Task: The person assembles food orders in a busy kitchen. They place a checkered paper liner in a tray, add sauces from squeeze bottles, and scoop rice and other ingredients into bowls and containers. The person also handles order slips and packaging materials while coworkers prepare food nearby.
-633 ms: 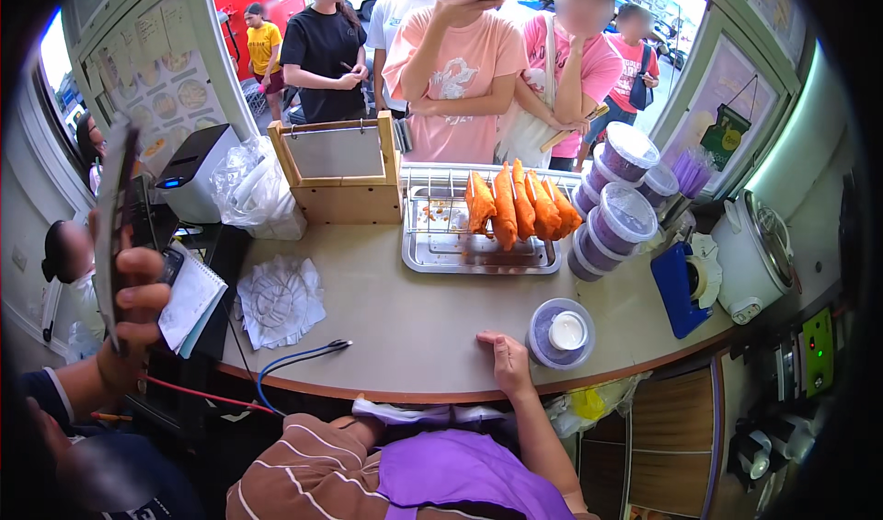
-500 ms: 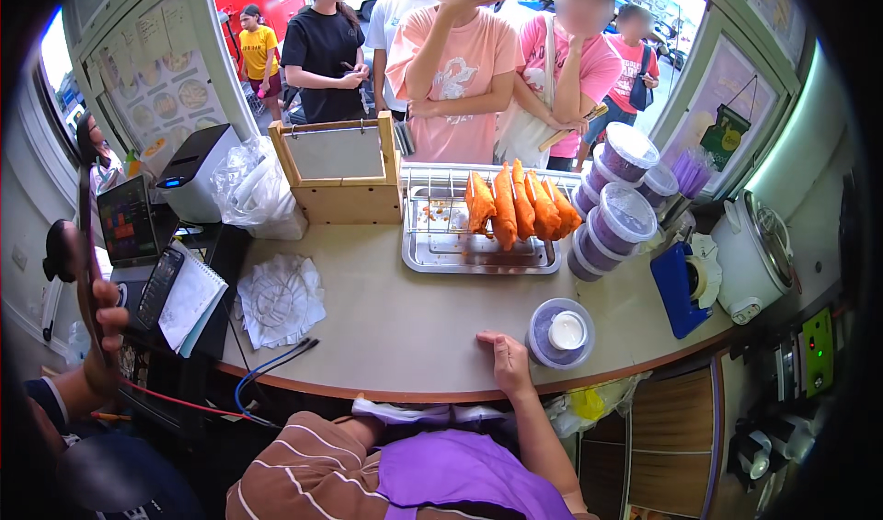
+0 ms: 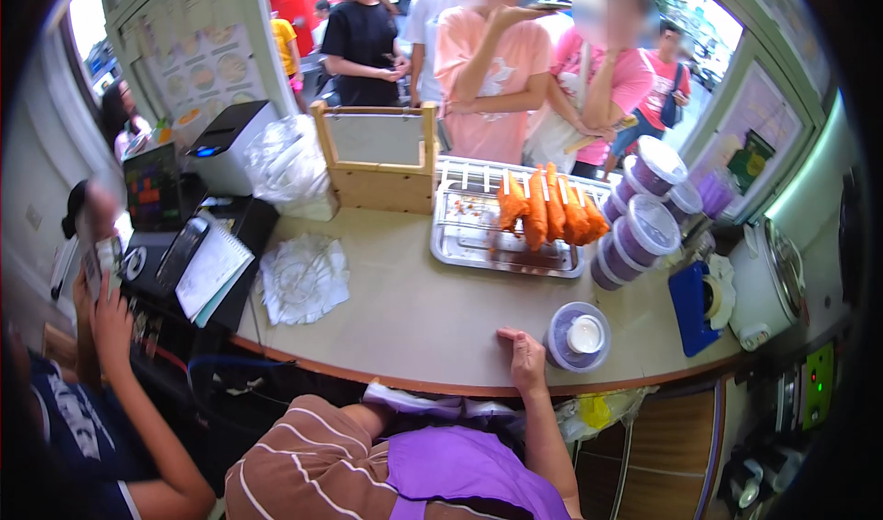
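Note:
My right hand (image 3: pixel 527 359) rests on the counter near its front edge, fingers reaching leftward with nothing seen in them. Just right of it stands a round clear tub (image 3: pixel 559 359) with purplish contents and a small white cup (image 3: pixel 586 334) on top. My left forearm (image 3: pixel 366 419) runs below the counter edge, beside a whitish-purple bundle (image 3: pixel 414 400); the left hand itself is hidden. Farther back, orange-brown fried rolls (image 3: pixel 538 212) stand on a wire rack over a metal tray (image 3: pixel 501 261).
Stacked purple tubs (image 3: pixel 635 244), a blue tape dispenser (image 3: pixel 692 313) and a white cooker (image 3: pixel 763 290) line the right side. A crumpled white cloth (image 3: pixel 303 276), notebook (image 3: pixel 212 276) and wooden stand (image 3: pixel 382 184) are leftward. A co-worker (image 3: pixel 120 400) holds a phone; people wait outside.
My view has shifted, so the counter things appear farther right. The co-worker at left has both hands at a phone now. My right hand keeps its place beside the tub.

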Motion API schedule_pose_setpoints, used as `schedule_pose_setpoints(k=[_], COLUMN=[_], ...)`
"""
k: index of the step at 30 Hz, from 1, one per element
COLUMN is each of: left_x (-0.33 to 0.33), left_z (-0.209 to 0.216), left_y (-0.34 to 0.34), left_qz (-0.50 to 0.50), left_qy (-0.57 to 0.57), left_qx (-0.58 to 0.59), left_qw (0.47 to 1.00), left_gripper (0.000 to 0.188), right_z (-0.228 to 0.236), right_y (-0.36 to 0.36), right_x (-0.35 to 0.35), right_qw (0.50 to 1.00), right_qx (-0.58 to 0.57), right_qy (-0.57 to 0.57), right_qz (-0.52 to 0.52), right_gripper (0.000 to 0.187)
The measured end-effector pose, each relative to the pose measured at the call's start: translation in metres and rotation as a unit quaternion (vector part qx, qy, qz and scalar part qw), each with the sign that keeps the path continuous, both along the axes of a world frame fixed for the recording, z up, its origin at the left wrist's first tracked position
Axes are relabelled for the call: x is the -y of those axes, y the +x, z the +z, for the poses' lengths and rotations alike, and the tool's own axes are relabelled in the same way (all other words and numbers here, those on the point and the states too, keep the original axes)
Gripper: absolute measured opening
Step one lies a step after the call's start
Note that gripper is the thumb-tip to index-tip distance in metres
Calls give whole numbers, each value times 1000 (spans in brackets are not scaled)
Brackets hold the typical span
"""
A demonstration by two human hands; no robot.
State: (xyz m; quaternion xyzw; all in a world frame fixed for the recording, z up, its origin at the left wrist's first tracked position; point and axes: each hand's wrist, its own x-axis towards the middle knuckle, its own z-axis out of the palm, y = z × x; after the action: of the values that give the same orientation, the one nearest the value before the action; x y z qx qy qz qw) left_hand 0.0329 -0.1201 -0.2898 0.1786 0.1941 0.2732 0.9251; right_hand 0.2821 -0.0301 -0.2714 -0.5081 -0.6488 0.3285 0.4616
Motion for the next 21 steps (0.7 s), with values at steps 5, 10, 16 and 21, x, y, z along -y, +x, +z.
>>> schedule_pose_setpoints(k=[5, 10, 16, 21], left_x=[18, 30, 56, 73], left_z=[-37, -81, -112, -127], left_y=[6, 26, 56, 79], left_qz=[20, 20, 41, 47], left_qy=[17, 35, 43, 18], left_qx=[-107, -216, -328, -383], left_qw=[994, 976, 943, 922], left_gripper=[55, 54, 53, 52], right_z=[4, 1, 6, 2], right_y=[4, 9, 10, 13], right_x=[1, 6, 13, 11], right_qw=[1000, 996, 981, 978], right_qx=[-15, 54, 129, 104], right_qy=[-2, 14, 51, 57], right_qz=[15, 64, 139, 174], right_gripper=[39, 35, 30, 27])
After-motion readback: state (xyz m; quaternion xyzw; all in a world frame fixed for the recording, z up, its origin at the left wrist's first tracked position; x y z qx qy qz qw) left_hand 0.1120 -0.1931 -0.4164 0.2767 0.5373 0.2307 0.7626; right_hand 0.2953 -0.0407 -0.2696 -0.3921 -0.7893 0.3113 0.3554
